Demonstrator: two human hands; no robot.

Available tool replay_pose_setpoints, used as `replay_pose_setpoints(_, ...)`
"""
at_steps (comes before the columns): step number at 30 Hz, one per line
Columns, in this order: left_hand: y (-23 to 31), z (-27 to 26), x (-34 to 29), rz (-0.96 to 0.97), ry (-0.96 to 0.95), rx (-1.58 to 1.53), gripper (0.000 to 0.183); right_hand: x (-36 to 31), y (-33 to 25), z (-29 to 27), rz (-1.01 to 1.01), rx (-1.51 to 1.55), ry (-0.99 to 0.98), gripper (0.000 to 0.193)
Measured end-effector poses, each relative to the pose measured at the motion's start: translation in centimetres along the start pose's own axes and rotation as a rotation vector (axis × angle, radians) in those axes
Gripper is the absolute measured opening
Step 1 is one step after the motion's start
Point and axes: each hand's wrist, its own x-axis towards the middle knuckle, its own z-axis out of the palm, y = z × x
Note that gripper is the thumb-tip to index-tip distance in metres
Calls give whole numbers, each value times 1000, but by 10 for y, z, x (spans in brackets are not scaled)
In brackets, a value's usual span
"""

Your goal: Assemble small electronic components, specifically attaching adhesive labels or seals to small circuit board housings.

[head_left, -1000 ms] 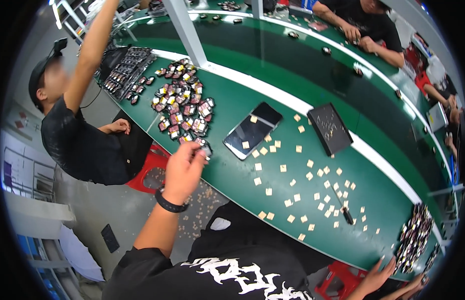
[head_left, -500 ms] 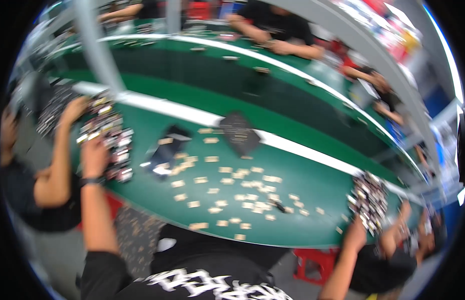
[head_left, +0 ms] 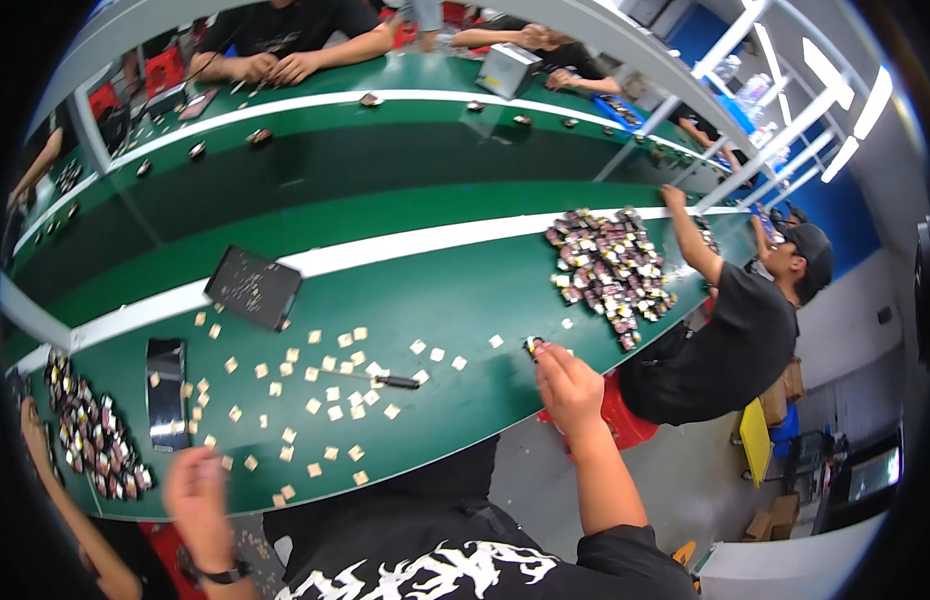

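Note:
My right hand (head_left: 570,388) pinches a small dark part (head_left: 534,346) with pale bits on it, just above the green table's front half. It looks like one from the heaped small dark-and-white parts (head_left: 610,265) beyond it. Near the front edge at left, my left hand (head_left: 197,495) is smeared by motion, so its fingers do not read clearly. Many small cream squares (head_left: 335,395) lie scattered between my hands. Among them rests a thin tool with a black handle (head_left: 400,381). A second heap of similar parts (head_left: 95,430) lies at far left.
A black tray (head_left: 255,287) with small pieces lies near the white rail (head_left: 385,245). A glossy dark slab (head_left: 167,390) lies left of the squares. Beyond runs a dark belt (head_left: 335,165) carrying spaced parts. A person (head_left: 730,345) sits at right beside a red stool (head_left: 625,415); others sit opposite.
The view has swung to the right. My left hand has left the left heap for the table's front edge. My right hand has come away from the right heap with a small part.

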Motion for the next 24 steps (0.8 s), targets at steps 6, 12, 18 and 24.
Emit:
replay_pose_setpoints(6,22,135,-22,-256,-839,-826,67,34,-140,1,-136,441,-53,33)
replay_pose_setpoints(12,8,116,-8,-495,-841,-1134,62,58,-182,-27,55,946,-180,45)
replay_pose_setpoints(18,7,92,-13,-186,-677,-377,34,59,-166,-43,205,1059,-590,39)
replay_pose_setpoints(24,40,83,-11,350,-519,378,19,43,-181,-26,15,1154,-455,33)
